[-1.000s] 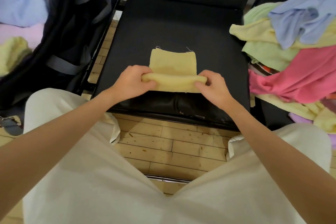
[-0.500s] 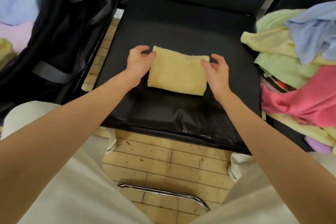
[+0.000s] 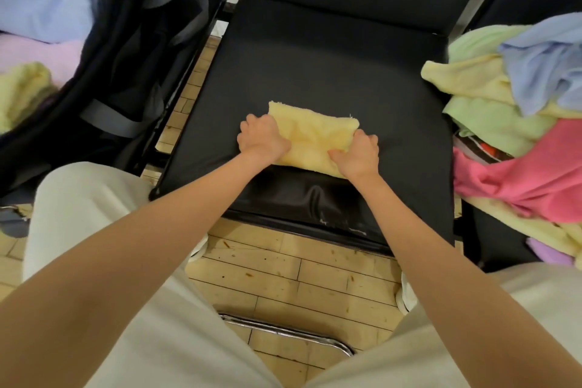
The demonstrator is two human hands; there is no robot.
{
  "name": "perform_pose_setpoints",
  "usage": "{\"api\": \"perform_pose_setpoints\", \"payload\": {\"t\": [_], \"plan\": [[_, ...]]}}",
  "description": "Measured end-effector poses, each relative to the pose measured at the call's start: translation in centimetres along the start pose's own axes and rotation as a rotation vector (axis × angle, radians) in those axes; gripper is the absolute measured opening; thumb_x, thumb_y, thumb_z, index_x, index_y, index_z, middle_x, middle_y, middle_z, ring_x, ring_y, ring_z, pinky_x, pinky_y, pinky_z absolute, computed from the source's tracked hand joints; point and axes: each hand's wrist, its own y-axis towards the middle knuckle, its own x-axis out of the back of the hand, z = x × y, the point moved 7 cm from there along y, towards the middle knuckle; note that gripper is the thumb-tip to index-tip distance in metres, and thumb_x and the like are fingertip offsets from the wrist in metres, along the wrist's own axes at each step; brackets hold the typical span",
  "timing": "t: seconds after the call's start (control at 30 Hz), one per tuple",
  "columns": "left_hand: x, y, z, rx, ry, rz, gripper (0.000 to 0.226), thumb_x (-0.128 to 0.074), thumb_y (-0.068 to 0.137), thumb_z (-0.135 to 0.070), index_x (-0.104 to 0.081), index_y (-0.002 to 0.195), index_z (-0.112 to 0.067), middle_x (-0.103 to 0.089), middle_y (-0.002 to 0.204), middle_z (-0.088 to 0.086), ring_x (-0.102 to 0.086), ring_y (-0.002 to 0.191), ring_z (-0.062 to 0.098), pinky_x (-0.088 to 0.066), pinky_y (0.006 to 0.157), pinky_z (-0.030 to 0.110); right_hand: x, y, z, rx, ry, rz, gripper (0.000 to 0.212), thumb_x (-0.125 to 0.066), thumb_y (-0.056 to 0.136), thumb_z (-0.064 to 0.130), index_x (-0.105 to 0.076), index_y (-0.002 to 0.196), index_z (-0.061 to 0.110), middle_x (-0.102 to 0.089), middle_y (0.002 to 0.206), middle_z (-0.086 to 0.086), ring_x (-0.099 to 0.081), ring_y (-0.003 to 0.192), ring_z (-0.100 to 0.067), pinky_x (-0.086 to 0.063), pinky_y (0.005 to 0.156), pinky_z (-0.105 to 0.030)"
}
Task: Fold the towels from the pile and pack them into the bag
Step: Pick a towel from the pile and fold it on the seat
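Note:
A folded yellow towel (image 3: 313, 134) lies on the black chair seat (image 3: 315, 66) in front of me. My left hand (image 3: 261, 138) grips its left end and my right hand (image 3: 357, 153) grips its right end, fingers curled around the edges. On the chair to the right sits the pile of unfolded towels (image 3: 516, 123), with green, yellow, blue and pink ones. At the left stands the open black bag (image 3: 126, 72), holding blue, pink and yellow folded towels (image 3: 37, 41).
Grey straps (image 3: 119, 123) hang on the bag's side. Wooden floor (image 3: 283, 277) shows between my knees, with a chrome chair bar (image 3: 283, 329) below. My light trousers fill the bottom of the view.
The towel's near half was folded over onto the far half. My hands then went from resting open at its sides to closing on both ends.

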Motion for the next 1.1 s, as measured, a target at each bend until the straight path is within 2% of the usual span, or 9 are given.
{"api": "perform_pose_setpoints", "payload": {"t": [0.17,0.33,0.47,0.6,0.67,0.73,0.83,0.93,1.1], "plan": [[0.8,-3.2,1.9,-0.017,-0.207,-0.002,0.034,-0.063,0.082,-0.014,-0.049,0.113,-0.008,-0.055,0.101,0.006,-0.056,0.096,0.024,-0.045,0.072,0.034,0.2,-3.5,0.9,-0.043,0.268,0.096,0.041,-0.059,0.086,0.013,-0.042,0.122,0.003,-0.048,0.103,-0.003,-0.05,0.097,-0.018,-0.041,0.075,-0.03],[5.4,-4.9,5.5,-0.029,-0.305,-0.055,0.021,-0.063,0.081,-0.012,-0.051,0.098,-0.012,-0.049,0.082,-0.003,-0.053,0.086,0.019,-0.036,0.054,0.026,1.0,-6.8,4.6,0.057,0.44,0.064,0.041,-0.06,0.086,0.011,-0.041,0.123,0.011,-0.047,0.098,0.005,-0.05,0.097,-0.016,-0.04,0.075,-0.027],[11.2,-5.4,8.6,-0.049,-0.331,-0.185,0.029,-0.064,0.081,-0.014,-0.053,0.107,-0.005,-0.053,0.096,0.005,-0.052,0.093,0.021,-0.039,0.07,0.03,1.0,-9.7,11.1,0.354,0.453,0.092,0.061,-0.048,0.086,-0.002,-0.03,0.137,0.025,-0.048,0.118,0.0,-0.05,0.104,-0.017,-0.043,0.086,-0.031],[17.3,-5.7,12.1,-0.064,-0.393,-0.377,0.027,-0.061,0.083,-0.009,-0.051,0.107,-0.004,-0.05,0.095,0.005,-0.047,0.089,0.02,-0.035,0.071,0.031,0.3,-12.1,17.9,0.608,0.331,0.062,0.04,-0.045,0.087,-0.005,-0.051,0.116,0.022,-0.043,0.116,-0.004,-0.045,0.092,-0.01,-0.033,0.07,-0.004],[20.1,-5.4,14.4,-0.073,-0.417,-0.457,0.022,-0.059,0.084,-0.008,-0.049,0.103,-0.007,-0.051,0.093,0.005,-0.046,0.087,0.019,-0.034,0.07,0.03,-0.6,-12.5,21.1,0.639,0.34,0.077,0.033,-0.045,0.089,-0.003,-0.06,0.107,0.02,-0.041,0.115,-0.002,-0.043,0.095,-0.008,-0.032,0.069,0.001],[22.7,-4.7,17.0,-0.073,-0.403,-0.519,0.015,-0.059,0.083,-0.009,-0.047,0.092,-0.01,-0.05,0.083,0.002,-0.046,0.083,0.019,-0.034,0.065,0.029,-1.7,-12.7,24.6,0.667,0.342,0.11,0.033,-0.047,0.09,-0.001,-0.063,0.112,0.018,-0.042,0.12,-0.005,-0.042,0.103,-0.011,-0.032,0.073,-0.002],[27.0,-2.7,20.5,-0.066,-0.349,-0.567,0.035,-0.058,0.081,-0.005,-0.027,0.067,-0.015,-0.029,0.064,-0.002,-0.036,0.069,0.019,-0.018,0.051,0.029,-3.6,-12.6,30.2,0.755,0.253,0.177,0.042,-0.051,0.087,-0.003,-0.056,0.126,0.013,-0.038,0.123,-0.009,-0.04,0.114,-0.019,-0.028,0.077,-0.005],[31.3,-0.3,23.3,-0.069,-0.305,-0.602,0.026,-0.062,0.08,-0.007,-0.037,0.074,-0.01,-0.03,0.065,-0.002,-0.038,0.068,0.019,-0.022,0.051,0.028,-5.1,-12.3,35.5,0.869,0.141,0.199,0.049,-0.055,0.087,-0.004,-0.048,0.134,0.009,-0.03,0.117,-0.003,-0.035,0.104,-0.013,-0.023,0.073,0.003],[34.7,3.5,27.6,-0.039,-0.315,-0.703,0.018,-0.061,0.086,-0.009,-0.043,0.087,-0.009,-0.045,0.078,0.002,-0.043,0.081,0.02,-0.029,0.064,0.03,-7.4,-10.3,42.9,0.961,0.032,0.136,0.053,-0.055,0.087,-0.007,-0.046,0.137,0.005,-0.032,0.126,-0.01,-0.039,0.093,-0.013,-0.027,0.079,-0.005]]}}
